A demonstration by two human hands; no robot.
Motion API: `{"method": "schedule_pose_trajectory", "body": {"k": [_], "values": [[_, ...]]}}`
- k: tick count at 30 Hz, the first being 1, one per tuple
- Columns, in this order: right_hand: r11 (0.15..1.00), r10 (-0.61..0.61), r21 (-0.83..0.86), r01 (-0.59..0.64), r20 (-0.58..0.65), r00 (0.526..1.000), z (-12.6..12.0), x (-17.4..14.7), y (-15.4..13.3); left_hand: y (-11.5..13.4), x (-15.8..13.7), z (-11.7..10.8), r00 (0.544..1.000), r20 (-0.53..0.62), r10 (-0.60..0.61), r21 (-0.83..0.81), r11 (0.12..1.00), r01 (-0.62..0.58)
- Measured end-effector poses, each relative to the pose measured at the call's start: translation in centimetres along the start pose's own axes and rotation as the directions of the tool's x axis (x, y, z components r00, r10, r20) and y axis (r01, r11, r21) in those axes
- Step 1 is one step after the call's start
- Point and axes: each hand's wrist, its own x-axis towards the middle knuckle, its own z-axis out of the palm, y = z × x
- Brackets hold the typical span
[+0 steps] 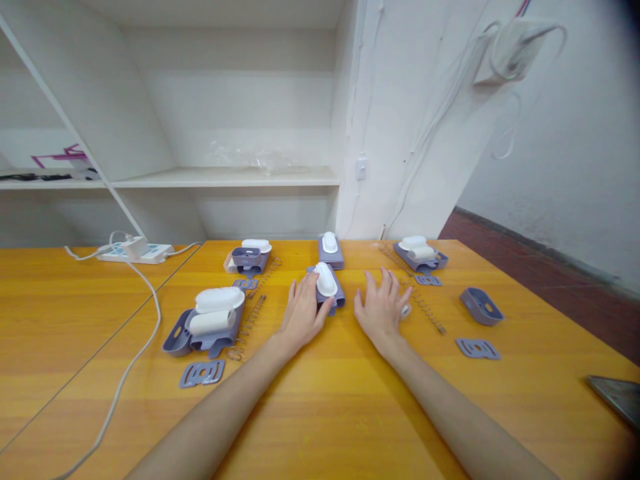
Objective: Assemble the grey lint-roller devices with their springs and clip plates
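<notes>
My left hand (pixel 303 308) grips the left side of a purple-grey plastic housing (pixel 339 297), its thumb along the near edge. A white ribbed oval piece (pixel 327 280) lies on top of that housing. To the right, my right hand (pixel 380 305) is over the table with its fingers spread. A small white cylindrical piece (pixel 405 311) shows beside its right edge, mostly hidden by the hand. Just beyond that hand a long thin spring (pixel 425 310) lies on the wood. Behind the held housing stands a similar purple-grey housing (pixel 331 259) with a white oval piece.
Similar part sets, one with a white roll (pixel 213 323), lie left and back right. A purple-grey cup (pixel 481 307) and slotted plate (pixel 477 348) sit at right. A power strip (pixel 160 253), white cable (pixel 131 367) and dark flat device (pixel 617 397) are near the sides.
</notes>
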Motion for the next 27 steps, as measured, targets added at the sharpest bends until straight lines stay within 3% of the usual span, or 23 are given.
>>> {"method": "schedule_pose_trajectory", "body": {"k": [6,8,12,14,16,18,20,22,23,25,27], "values": [[0.941,-0.261,0.236,0.243,0.047,0.964,0.7,0.0,0.7,0.5,-0.2,-0.5,0.993,0.065,0.1,0.033,0.994,-0.103],[0.961,-0.216,0.182,0.21,0.013,0.976,0.5,0.1,0.7,0.4,-0.2,-0.5,0.991,0.069,0.116,0.055,0.991,-0.12],[0.999,-0.006,0.037,0.004,0.043,0.999,0.2,0.3,1.3,0.1,-0.1,-0.2,0.992,0.058,0.108,0.078,0.991,-0.112],[0.993,0.044,0.101,-0.056,0.117,0.992,0.6,0.5,1.8,-0.1,0.0,0.0,0.995,0.044,0.09,0.079,0.992,-0.094],[0.947,0.068,0.302,-0.11,0.147,0.987,1.1,0.6,2.2,-0.3,0.0,0.2,0.997,0.026,0.078,0.07,0.994,-0.08],[0.767,0.16,0.596,-0.237,0.181,0.97,1.4,0.7,2.1,-0.5,0.1,0.3,0.997,0.016,0.076,0.057,0.995,-0.077],[0.396,0.269,0.812,-0.428,0.343,0.9,1.5,0.9,1.7,-0.5,0.1,0.3,0.997,0.018,0.078,0.049,0.996,-0.078],[0.002,0.28,0.825,-0.565,0.542,0.792,1.3,1.1,1.4,-0.5,0.0,0.2,0.997,0.024,0.075,0.042,0.996,-0.076],[-0.14,0.262,0.794,-0.592,0.606,0.751,1.2,1.2,1.4,-0.4,0.0,0.2,0.997,0.025,0.073,0.035,0.997,-0.074],[-0.299,0.242,0.745,-0.596,0.663,0.708,1.0,1.4,1.5,-0.3,0.0,0.2,0.998,0.017,0.062,0.017,0.998,-0.062],[-0.356,0.253,0.735,-0.578,0.671,0.697,1.0,1.6,1.7,-0.3,0.0,0.2,1.0,-0.008,0.02,-0.011,1.0,-0.02]]}}
